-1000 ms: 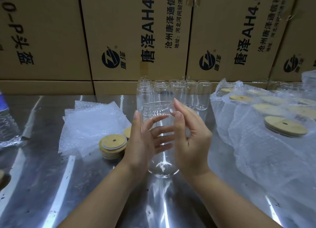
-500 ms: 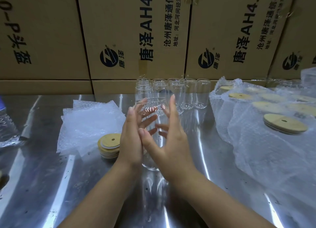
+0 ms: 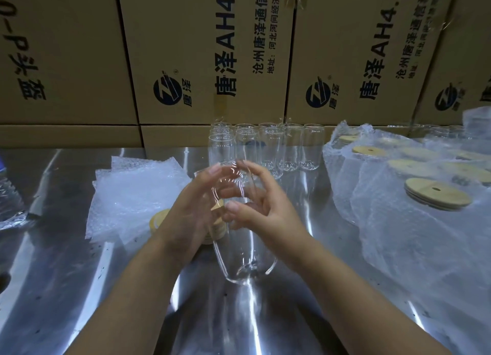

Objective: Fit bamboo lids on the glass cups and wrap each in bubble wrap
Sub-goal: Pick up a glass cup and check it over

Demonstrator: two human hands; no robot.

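A clear glass cup (image 3: 247, 259) stands upright at the middle of the steel table (image 3: 66, 275), held between both hands. My left hand (image 3: 186, 221) curves round its left side. My right hand (image 3: 268, 211) wraps the right side, thumb across the front. No lid sits on this cup. A stack of bamboo lids (image 3: 159, 219) lies just left of it, mostly hidden behind my left hand. Loose bubble wrap sheets (image 3: 132, 189) lie further left. Several empty glass cups (image 3: 268, 147) stand in rows behind.
Lidded cups in bubble wrap (image 3: 435, 195) fill the right side of the table. Printed cardboard boxes (image 3: 207, 48) form a wall along the back. A plastic water bottle (image 3: 8, 195) stands at the left edge.
Both hands have shifted around the cup, from flat palms against its sides to fingers curved round it. The cup has stayed upright at about the same spot.
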